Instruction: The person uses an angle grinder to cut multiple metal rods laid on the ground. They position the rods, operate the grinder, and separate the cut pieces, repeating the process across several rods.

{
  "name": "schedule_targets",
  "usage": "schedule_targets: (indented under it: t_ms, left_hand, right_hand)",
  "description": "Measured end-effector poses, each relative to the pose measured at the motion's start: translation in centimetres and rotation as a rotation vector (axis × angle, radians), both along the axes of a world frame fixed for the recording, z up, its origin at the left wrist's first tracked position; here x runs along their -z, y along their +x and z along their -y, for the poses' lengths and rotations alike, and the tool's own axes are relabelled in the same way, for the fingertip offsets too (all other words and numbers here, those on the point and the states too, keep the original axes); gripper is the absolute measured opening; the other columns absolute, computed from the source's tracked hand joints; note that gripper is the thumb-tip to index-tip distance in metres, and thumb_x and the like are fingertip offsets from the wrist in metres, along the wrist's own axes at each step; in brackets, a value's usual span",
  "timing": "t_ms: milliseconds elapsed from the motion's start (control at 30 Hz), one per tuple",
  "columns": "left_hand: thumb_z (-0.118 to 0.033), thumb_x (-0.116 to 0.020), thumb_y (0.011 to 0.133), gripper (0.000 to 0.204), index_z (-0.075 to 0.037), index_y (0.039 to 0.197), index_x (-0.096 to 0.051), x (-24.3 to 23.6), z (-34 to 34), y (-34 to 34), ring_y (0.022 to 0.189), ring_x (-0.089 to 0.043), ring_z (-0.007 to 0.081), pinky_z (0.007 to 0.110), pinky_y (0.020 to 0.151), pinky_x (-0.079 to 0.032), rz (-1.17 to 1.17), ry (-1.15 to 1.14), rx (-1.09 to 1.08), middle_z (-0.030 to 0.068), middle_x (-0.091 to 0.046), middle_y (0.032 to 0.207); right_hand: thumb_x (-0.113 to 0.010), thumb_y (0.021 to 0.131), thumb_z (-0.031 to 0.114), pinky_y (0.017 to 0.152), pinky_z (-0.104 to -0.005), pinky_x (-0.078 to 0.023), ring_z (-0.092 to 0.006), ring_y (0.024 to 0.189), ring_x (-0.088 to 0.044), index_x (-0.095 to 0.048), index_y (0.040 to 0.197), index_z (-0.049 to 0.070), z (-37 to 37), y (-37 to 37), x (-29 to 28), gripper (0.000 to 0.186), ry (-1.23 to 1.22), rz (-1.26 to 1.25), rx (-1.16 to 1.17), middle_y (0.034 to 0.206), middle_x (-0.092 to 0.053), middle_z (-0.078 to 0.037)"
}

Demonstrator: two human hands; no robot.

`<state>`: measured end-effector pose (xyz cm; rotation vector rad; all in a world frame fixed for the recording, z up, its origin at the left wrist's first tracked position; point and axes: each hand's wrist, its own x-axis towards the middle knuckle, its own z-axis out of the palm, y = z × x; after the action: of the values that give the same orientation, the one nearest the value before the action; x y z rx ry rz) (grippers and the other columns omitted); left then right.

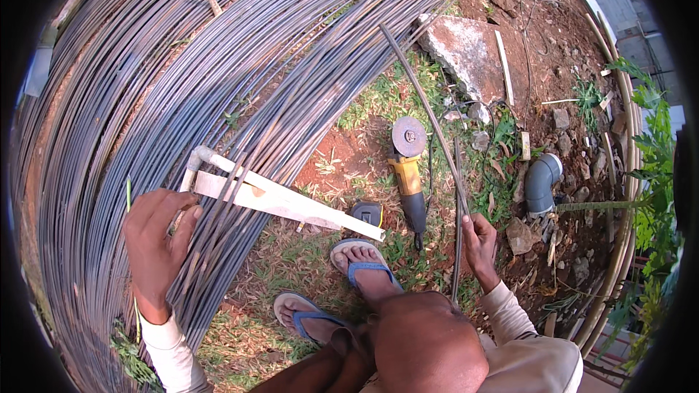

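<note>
Knee [433, 346] foremost, right fingers [474, 236] pinch a rod [430, 113].

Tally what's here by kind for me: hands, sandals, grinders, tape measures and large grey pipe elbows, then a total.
Hands: 2
Sandals: 2
Grinders: 1
Tape measures: 1
Large grey pipe elbows: 1
Total: 7

Thin grey rod [437, 128], slanting; white pipe [298, 196] elbowed at left
</note>
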<state>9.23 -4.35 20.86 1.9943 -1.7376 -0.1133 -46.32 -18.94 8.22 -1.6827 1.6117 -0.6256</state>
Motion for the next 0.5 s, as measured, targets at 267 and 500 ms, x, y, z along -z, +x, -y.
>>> schedule_targets:
  t_ms: [267,500]
  left_hand:
    - [-0.013,-0.087,0.081,0.023,-0.007,0.1,-0.075,-4.2,5.0,0.2,0.084,-0.069,0.0317,0.044,0.076,-0.051,0.01,-0.148,0.231,0.0088,-0.071,0.09]
    - [-0.019,-0.086,0.082,0.023,-0.008,0.1,-0.075,-11.6,9.4,-0.8,0.083,-0.068,0.0298,0.044,0.078,-0.053,-0.149,-0.002,0.411,0.0068,-0.069,0.089]
  right_hand:
    - [-0.076,0.105,0.03,0.055,-0.0368,-0.044,-0.0114,0.06,-0.053,-0.075,0.092,0.0,3.9,17.6,-7.6,0.033,0.064,-0.072,-0.55,0.065,-0.06,-0.007]
    - [-0.077,0.102,0.025,0.06,-0.0433,-0.049,-0.0335,0.063,-0.065,-0.074,0.092,0.001,4.2,25.5,-17.1,0.026,0.187,-0.055,-0.71,0.077,-0.067,-0.018]
